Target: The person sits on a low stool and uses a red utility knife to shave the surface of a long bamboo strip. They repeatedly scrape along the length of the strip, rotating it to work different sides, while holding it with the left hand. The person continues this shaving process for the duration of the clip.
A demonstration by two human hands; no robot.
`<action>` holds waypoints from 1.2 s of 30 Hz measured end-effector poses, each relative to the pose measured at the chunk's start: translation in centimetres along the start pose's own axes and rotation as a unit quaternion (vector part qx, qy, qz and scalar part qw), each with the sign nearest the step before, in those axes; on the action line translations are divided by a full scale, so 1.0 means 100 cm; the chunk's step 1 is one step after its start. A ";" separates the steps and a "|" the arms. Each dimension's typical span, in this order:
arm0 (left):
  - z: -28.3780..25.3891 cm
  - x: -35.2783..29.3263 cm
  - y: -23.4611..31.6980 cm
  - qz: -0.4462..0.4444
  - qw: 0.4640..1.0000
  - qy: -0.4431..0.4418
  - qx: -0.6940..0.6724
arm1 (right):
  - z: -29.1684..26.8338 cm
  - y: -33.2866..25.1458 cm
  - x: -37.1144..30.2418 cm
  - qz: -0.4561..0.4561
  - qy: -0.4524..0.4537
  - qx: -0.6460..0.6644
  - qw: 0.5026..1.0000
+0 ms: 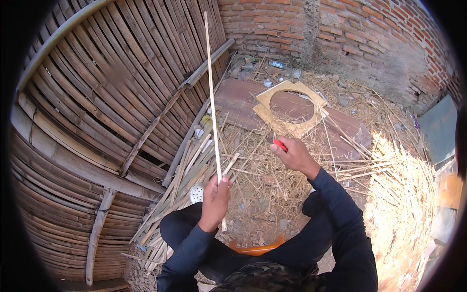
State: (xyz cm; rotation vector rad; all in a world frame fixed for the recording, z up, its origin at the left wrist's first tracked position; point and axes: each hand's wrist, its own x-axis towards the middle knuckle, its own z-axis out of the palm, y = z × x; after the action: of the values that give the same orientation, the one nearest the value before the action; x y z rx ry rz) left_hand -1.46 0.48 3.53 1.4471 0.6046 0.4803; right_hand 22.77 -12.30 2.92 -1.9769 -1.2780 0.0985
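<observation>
My left hand (215, 200) is closed around a long, pale bamboo strip (212, 97). The strip rises almost upright past the hand, leaning a little left at its far end, and its short lower end shows below my wrist. In my right hand (297, 158) is a small knife with a red handle (279, 145), gripped in the fist. Only a short dark bit of blade shows, pointing left, apart from the strip. A shorter strip (231, 164) shows beside my left thumb; whether I hold it too I cannot tell.
Split bamboo strips (181, 182) are piled at left, beside a slatted bamboo wall (121, 73). Shavings (272, 190) cover the ground between my knees. Ahead, a tan board with a round hole (265, 100) lies on brown boards (233, 97) before a brick wall (272, 24).
</observation>
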 end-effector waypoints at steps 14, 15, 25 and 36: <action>0.032 0.015 -0.003 -0.136 0.954 -0.230 -0.138 | 0.020 -0.007 0.006 -0.159 0.102 -0.111 0.976; 0.031 0.014 -0.004 -0.129 0.959 -0.225 -0.113 | 0.022 -0.006 0.006 -0.152 0.091 -0.111 0.978; 0.024 0.006 0.002 -0.151 0.950 -0.259 -0.091 | 0.009 0.015 0.019 -0.068 0.105 -0.167 0.978; 0.023 0.006 0.010 -0.194 0.939 -0.249 -0.137 | 0.020 0.000 0.011 -0.138 0.095 -0.199 0.966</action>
State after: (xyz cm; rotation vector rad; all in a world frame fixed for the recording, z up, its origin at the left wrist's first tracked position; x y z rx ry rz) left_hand 0.53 -0.83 4.57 1.0870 0.3784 -0.1174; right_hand 22.44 -10.30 1.90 -2.0467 -1.5165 -0.5099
